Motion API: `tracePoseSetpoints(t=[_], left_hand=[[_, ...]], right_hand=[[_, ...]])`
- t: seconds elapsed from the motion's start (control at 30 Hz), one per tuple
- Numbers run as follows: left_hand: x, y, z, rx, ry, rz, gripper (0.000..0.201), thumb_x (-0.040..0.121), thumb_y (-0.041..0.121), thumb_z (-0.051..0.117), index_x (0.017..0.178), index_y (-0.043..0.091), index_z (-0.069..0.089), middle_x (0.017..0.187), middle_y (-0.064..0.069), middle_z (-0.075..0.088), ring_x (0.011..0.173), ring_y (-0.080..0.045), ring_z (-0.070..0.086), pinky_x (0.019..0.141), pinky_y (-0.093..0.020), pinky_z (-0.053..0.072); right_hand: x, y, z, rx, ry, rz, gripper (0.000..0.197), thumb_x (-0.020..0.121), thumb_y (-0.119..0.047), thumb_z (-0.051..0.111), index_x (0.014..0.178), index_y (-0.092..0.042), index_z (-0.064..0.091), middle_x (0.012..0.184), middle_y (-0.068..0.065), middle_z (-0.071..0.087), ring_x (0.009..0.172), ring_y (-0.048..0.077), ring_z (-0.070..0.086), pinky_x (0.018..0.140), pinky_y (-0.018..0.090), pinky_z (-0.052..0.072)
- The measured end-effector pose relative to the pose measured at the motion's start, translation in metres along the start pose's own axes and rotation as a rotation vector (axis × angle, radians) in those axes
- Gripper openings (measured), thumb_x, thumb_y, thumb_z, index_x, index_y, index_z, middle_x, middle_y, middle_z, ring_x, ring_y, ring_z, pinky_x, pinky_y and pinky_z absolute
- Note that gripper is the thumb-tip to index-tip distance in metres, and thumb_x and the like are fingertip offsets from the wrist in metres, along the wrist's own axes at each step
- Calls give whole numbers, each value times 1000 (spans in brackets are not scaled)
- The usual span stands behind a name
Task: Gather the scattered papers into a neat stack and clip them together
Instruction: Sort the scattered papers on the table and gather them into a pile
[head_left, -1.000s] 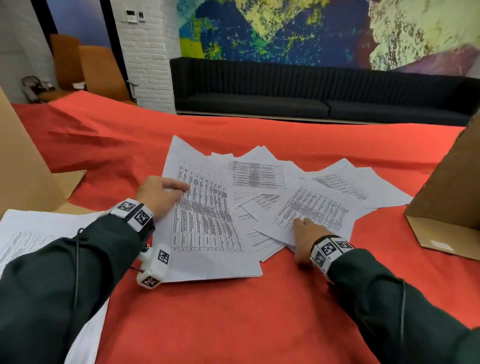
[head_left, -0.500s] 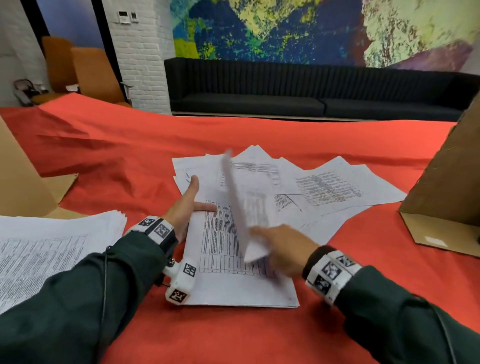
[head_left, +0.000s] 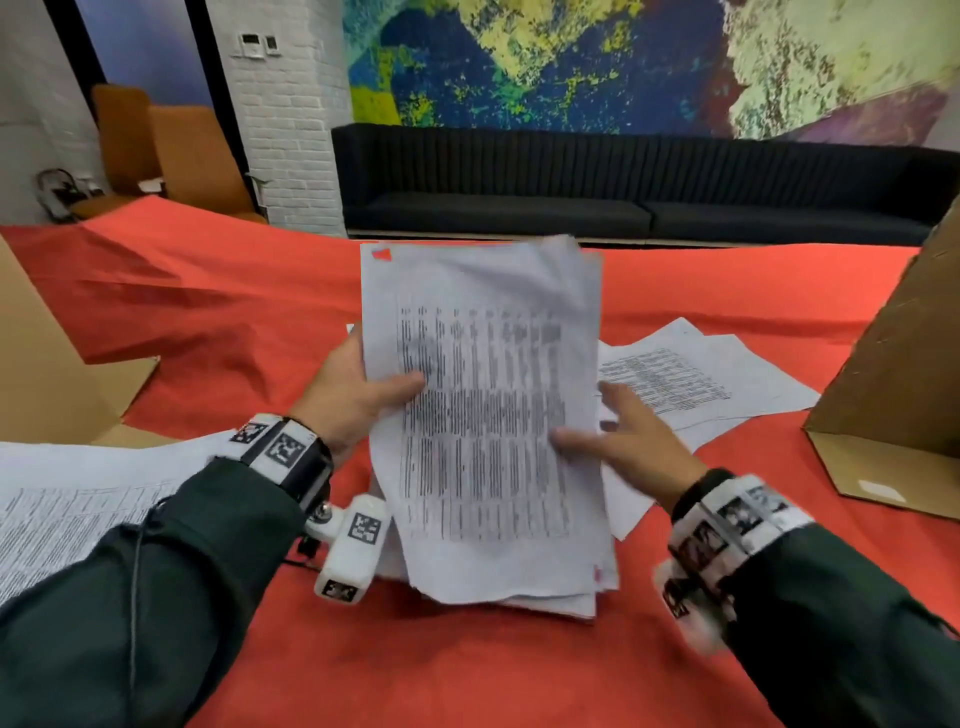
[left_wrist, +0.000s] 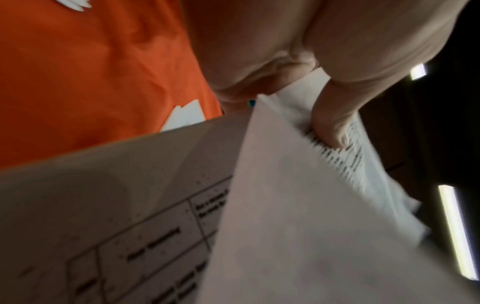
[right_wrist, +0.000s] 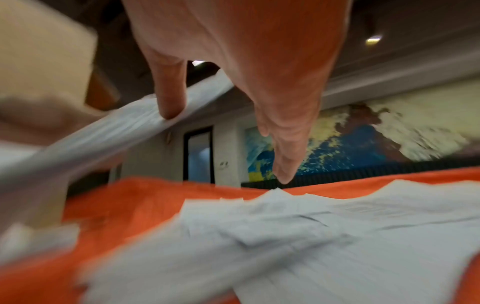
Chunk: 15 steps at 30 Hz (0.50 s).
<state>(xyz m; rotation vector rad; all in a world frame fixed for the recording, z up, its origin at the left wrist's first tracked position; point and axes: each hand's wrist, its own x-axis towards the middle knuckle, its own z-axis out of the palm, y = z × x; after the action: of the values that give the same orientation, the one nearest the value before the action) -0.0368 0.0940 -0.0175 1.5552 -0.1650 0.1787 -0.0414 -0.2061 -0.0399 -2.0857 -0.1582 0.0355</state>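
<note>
table layout, papers in hand and around

gathered sheaf (head_left: 488, 415) raised over the table (head_left: 467, 665) middle, its lower edge on sheets lying there; left hand (head_left: 353, 395) at its left edge, right hand (head_left: 628, 441) at its right edge. loose sheets (head_left: 691, 379) on the table right of the sheaf. cardboard box (head_left: 898, 364) at the right edge, another cardboard piece (head_left: 47, 364) at the left edge, a separate paper pile (head_left: 78, 499) before it. sofa (head_left: 623, 192) behind the far edge.
</note>
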Motion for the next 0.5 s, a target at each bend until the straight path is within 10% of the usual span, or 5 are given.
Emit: tracePoseSetpoints(t=[0.13,0.3,0.5], left_hand=[[8,66,24,17,-24,251,53,81,7,71,132,0,57,121,-10,71,107,-20,71,97,-39,57],[5,139,38,761,308,647,39,90,33,69,126,19,68,112,11,72,104,-15,68,83,-16,45],[1,85,40,112,145,411,66,67,34,94,122,10,67,106,12,78,103,-7,73,92,-28,58]], right_hand=[[16,-64,-29,473,212,-229,34,82,4,74,116,0,68,109,14,76,101,30,73,91,46,58],[4,-140,-54,452,497,-578,21,76,-2,65,93,-13,59,84,-4,70,73,9,66,66,29,57],[-4,-105,-28,455,386,-412,47,75,-12,69,121,-8,56,112,6,73,100,20,72,82,36,59]])
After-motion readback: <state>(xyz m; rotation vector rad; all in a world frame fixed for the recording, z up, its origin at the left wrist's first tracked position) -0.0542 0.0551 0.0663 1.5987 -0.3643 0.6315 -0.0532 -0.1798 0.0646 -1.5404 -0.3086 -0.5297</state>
